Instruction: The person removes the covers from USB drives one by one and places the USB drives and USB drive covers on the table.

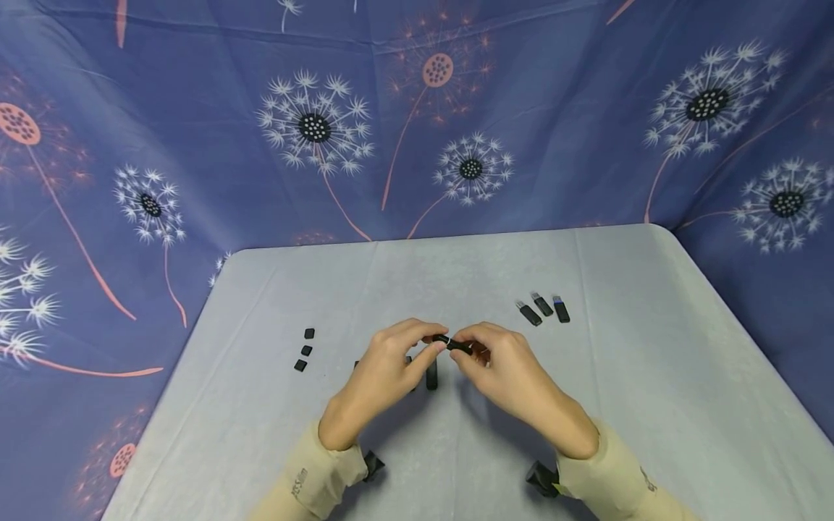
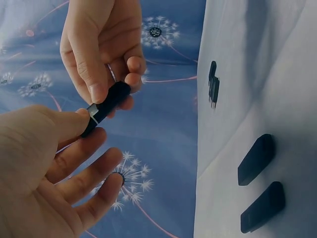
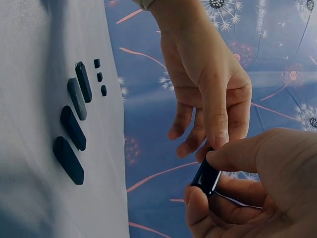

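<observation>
A black USB stick (image 2: 114,99) is held up above the table between both hands. My left hand (image 1: 389,362) pinches its cap (image 2: 88,131) between thumb and index finger, the other fingers spread loosely. A strip of metal plug shows between cap and body in the left wrist view. My right hand (image 1: 515,365) grips the body of the stick, thumb on one side and fingers curled on the other. Below the hands, a row of black USB sticks (image 3: 73,128) lies on the table, partly hidden by my left hand in the head view.
Three small black caps (image 1: 306,350) lie at the left of the table (image 1: 625,347). At the back right are three uncapped USB sticks (image 1: 542,304), their plugs pointing away. A blue dandelion-patterned cloth (image 1: 554,145) hangs behind the far table edge.
</observation>
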The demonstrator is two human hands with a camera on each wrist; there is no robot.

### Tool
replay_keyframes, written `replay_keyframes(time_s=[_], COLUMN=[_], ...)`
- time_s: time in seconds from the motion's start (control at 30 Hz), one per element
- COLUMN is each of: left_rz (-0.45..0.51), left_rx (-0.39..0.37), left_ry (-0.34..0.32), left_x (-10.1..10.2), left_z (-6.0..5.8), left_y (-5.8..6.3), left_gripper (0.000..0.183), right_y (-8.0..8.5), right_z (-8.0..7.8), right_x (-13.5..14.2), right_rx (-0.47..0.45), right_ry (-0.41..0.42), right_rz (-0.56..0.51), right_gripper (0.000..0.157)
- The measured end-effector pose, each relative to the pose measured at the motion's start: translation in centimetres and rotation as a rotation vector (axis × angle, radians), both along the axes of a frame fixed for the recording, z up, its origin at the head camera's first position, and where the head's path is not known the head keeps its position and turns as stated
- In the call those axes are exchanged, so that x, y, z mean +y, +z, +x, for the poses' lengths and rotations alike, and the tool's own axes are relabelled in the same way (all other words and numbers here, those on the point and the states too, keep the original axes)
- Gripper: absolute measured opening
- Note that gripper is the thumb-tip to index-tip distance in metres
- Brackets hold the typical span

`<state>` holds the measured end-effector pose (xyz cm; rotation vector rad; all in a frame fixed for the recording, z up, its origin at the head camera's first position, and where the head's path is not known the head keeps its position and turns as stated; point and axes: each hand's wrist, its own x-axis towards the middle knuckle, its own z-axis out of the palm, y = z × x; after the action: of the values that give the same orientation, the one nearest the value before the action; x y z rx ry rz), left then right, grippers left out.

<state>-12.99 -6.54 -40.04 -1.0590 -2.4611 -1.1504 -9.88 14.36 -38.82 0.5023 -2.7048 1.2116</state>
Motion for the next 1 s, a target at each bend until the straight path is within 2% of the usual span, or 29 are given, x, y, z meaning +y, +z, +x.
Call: replay_keyframes(time_s=[0.4, 0.63, 1.0], left_rz=[0.031, 0.059, 0.061], left_rx=[0.009, 0.002, -0.003], left_ry=[-0.014, -0.032, -0.038], left_x=[0.08, 0.13, 0.12], left_z=[0.31, 0.46, 0.61], left_y=[-0.03, 0.02, 0.27], left_gripper=[0.020, 0.020, 0.023], right_y=[-0.45, -0.50, -0.52], right_z=[0.16, 0.14, 0.26], right_x=[0.15, 0.24, 0.25], right_rx=[0.058, 0.119, 0.136], right_ry=[0.040, 0.055, 0.072], right_rz=[-0.035, -0.034, -0.033], right_gripper=[0.023, 0.015, 0.008])
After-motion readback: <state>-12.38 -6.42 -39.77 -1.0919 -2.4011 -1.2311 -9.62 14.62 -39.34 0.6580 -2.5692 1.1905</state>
